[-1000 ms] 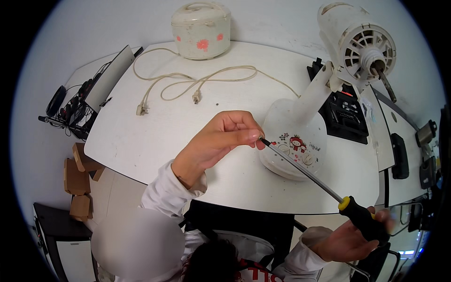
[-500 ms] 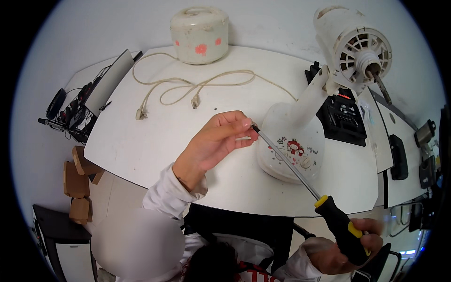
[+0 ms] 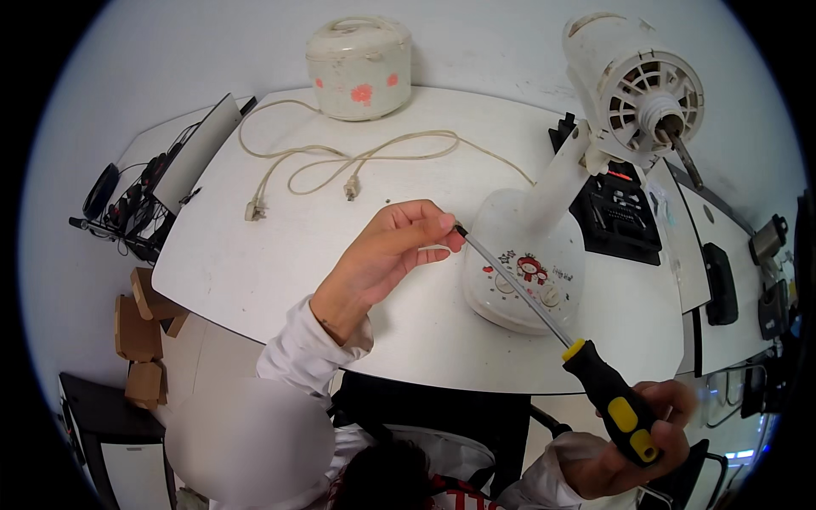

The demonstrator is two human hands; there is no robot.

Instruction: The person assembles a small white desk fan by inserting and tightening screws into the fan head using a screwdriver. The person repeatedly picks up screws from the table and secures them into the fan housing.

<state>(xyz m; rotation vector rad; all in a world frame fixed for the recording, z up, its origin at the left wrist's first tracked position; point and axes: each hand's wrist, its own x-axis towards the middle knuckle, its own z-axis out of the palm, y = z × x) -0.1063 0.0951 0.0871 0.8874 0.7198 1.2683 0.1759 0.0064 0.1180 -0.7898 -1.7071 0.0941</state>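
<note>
My right hand (image 3: 625, 478) holds the black and yellow handle of a long screwdriver (image 3: 608, 387), its fingers curled round the end of the grip. The steel shaft slants up to the left across the base of a white fan (image 3: 557, 183). At the dark tip, the thumb and fingers of my left hand (image 3: 391, 242) pinch a small metal piece, mostly hidden by the fingertips. The fan stands upright without a grille or blades; its motor head shows a bare shaft. Its white base (image 3: 523, 302) carries red cartoon prints and knobs, just right of my left hand.
A pale rice cooker (image 3: 357, 72) with pink flowers stands at the back. Beige cords with plugs (image 3: 350, 187) lie across the white table (image 3: 255, 280). Behind the fan is an open black tool case (image 3: 625, 212). Cardboard boxes (image 3: 138, 327) sit on the floor at left.
The screwdriver handle has turned in my right hand, so more yellow shows, and it has shifted slightly up and left. My left hand keeps its pinch at the tip.
</note>
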